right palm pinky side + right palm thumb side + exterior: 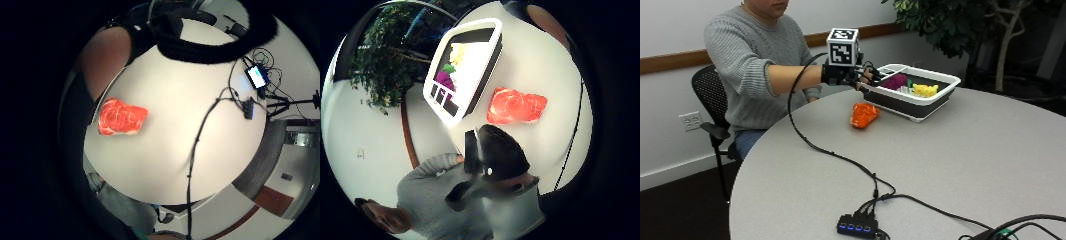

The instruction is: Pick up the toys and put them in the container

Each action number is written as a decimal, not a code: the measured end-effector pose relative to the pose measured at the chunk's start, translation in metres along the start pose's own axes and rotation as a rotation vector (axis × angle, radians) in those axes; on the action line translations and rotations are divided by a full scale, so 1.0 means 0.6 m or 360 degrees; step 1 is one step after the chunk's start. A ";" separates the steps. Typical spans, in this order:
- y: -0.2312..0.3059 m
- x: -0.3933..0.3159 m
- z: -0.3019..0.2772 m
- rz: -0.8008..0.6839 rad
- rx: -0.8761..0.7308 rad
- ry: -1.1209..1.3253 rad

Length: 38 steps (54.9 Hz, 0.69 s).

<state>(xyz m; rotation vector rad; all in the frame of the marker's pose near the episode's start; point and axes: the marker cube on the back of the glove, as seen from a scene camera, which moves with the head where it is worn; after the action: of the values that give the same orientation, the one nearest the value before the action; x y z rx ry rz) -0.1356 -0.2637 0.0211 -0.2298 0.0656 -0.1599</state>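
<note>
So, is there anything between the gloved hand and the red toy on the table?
Nothing visible. The gloved right hand hovers above the table, near the container's edge, and the red meat toy lies in the open just below it, beside the container. Both palm views show it unobstructed.

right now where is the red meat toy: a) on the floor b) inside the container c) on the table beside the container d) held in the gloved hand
c: the red meat toy lies on the table just outside the container, while the gloved right hand is above it, near the container's rim.
</note>
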 end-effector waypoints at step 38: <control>-0.031 -0.054 0.304 -0.0017 0.0162 0.0180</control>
<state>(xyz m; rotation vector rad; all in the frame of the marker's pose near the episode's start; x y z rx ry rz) -0.1553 -0.2359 0.2041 -0.1193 0.1684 -0.1862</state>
